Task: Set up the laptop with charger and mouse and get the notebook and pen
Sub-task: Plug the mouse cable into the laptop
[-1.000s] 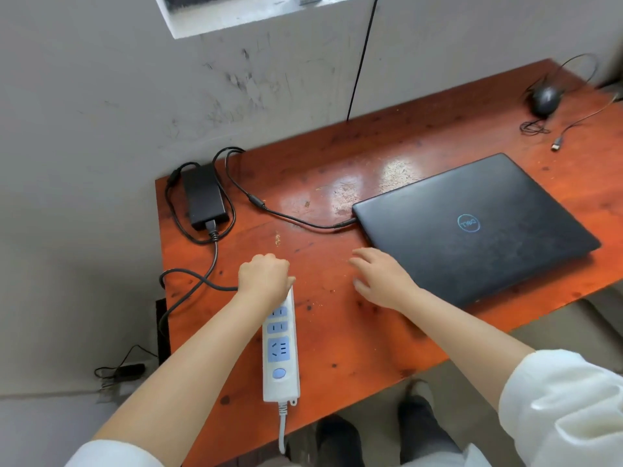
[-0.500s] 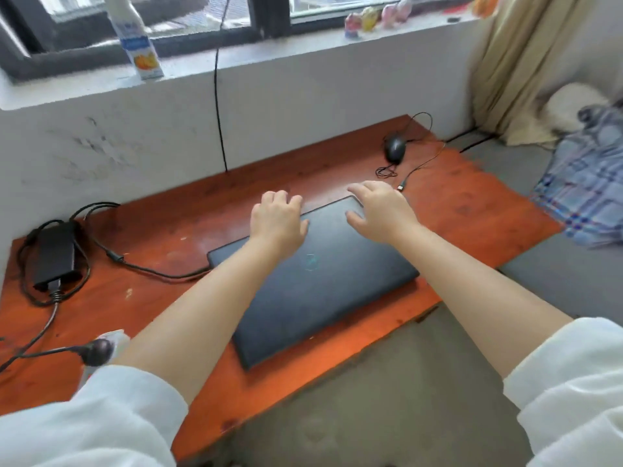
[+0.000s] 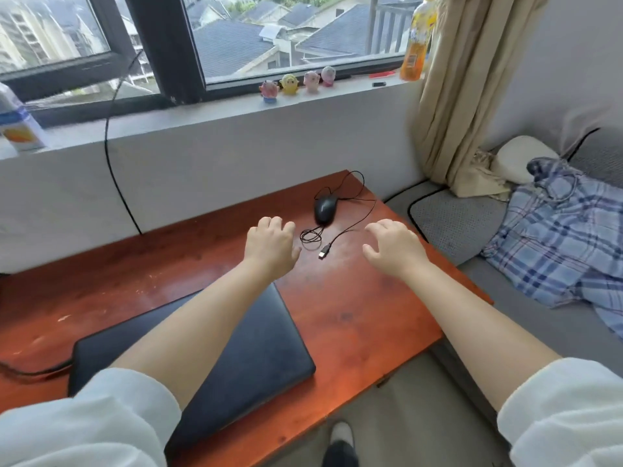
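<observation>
Overhead, one head view. Red-brown wooden desk (image 3: 354, 318) stands against a grey wall under a window (image 3: 236, 38); grey couch (image 3: 455, 224) abuts its right edge, with a blue plaid cloth (image 3: 559, 237) lying on it.

Laptop (image 3: 263, 352), black, lid closed, lies flat on the near-left part of the desk, partly covered by the left forearm. A dark cable (image 3: 27, 370) reaches its left edge; the joint itself is blurred.

Left hand (image 3: 271, 246): palm down, fingers loosely curled, empty, over the desk beyond the laptop's far corner. Right hand (image 3: 392, 247): palm down, fingers spread and bent, empty, near the right edge. Whether either touches the wood cannot be told.

Mouse (image 3: 325, 210), black, sits at the far right of the desk, beyond and between the hands. Its cord (image 3: 357, 197) loops over the wood; USB plug (image 3: 324, 252) lies loose between the two hands, touching neither.

Sill: four small figurines (image 3: 296, 85), orange drink bottle (image 3: 416, 45).

Notebook and pen: not in frame.
</observation>
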Available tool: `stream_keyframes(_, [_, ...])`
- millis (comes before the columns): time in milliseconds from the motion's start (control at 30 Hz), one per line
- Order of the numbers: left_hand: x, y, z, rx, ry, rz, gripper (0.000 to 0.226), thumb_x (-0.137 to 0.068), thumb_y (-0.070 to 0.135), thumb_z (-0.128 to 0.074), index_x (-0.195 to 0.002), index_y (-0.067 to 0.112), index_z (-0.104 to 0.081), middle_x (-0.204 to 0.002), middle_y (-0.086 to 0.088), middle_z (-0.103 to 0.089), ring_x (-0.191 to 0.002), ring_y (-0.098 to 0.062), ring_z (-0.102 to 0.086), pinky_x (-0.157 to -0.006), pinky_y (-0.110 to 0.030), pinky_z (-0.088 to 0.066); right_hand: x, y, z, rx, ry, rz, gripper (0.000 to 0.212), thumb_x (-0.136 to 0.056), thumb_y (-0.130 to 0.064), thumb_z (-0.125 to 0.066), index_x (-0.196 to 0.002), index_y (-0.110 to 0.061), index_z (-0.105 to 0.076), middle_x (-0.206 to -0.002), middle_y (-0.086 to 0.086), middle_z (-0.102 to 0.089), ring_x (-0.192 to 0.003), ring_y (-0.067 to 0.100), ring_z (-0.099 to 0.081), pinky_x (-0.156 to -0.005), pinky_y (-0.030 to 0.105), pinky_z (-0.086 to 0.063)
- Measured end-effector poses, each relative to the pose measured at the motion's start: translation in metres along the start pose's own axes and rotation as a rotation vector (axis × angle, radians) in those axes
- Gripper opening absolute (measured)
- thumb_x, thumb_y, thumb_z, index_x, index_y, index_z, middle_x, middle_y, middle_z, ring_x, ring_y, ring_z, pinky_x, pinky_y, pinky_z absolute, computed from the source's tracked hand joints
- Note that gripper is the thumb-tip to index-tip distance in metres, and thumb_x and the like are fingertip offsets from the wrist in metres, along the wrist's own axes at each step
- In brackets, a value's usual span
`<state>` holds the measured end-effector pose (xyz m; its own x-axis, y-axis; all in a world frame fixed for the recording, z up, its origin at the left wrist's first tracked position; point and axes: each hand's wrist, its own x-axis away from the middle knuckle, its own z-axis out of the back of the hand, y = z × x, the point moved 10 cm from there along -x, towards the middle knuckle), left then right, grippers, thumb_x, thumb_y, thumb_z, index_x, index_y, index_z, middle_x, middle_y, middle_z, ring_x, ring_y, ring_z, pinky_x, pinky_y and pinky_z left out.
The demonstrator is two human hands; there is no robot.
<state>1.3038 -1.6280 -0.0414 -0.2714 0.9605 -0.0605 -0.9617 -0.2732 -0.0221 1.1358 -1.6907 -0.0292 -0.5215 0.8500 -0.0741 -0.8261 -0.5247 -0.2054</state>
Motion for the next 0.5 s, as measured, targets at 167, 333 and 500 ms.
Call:
stream_keyframes(167, [-0.08, 0.005, -0.042, 0.025, -0.07, 0.055, 0.044, -0.091, 0.037, -0.048, -0.125, 0.009, -0.046, -0.129, -0.012, -0.05, -0.122, -0.029, -0.041, -0.092, -0.04, -0.044, -0.081, 0.049, -0.02, 0.074, -0.083, 0.041, 0.036, -0.09, -0.022, -0.05, -0.123, -0.007, -0.052, -0.128, 0.013, -0.055, -0.12, 0.03, -0.046, -0.097, 0.039, -0.04])
stream_keyframes(333, [-0.126, 0.001, -0.093, 0.058, -0.2, 0.135, 0.043, -0.092, 0.036, -0.046, -0.125, 0.009, -0.046, -0.129, -0.012, -0.049, -0.122, -0.029, -0.041, -0.094, -0.04, -0.043, -0.141, 0.07, -0.058, 0.084, -0.227, 0.113, 0.034, -0.091, -0.02, -0.049, -0.121, -0.005, -0.053, -0.124, 0.015, -0.057, -0.117, 0.031, -0.048, -0.096, 0.04, -0.044])
stream_keyframes(500, [-0.129, -0.011, -0.145, 0.096, -0.325, 0.234, 0.042, -0.092, 0.036, -0.047, -0.125, 0.01, -0.044, -0.13, -0.013, -0.049, -0.124, -0.03, -0.04, -0.097, -0.04, -0.041, -0.168, 0.057, -0.119, 0.085, -0.388, 0.279, 0.035, -0.09, -0.02, -0.049, -0.122, -0.007, -0.053, -0.122, 0.014, -0.058, -0.116, 0.03, -0.049, -0.095, 0.037, -0.043])
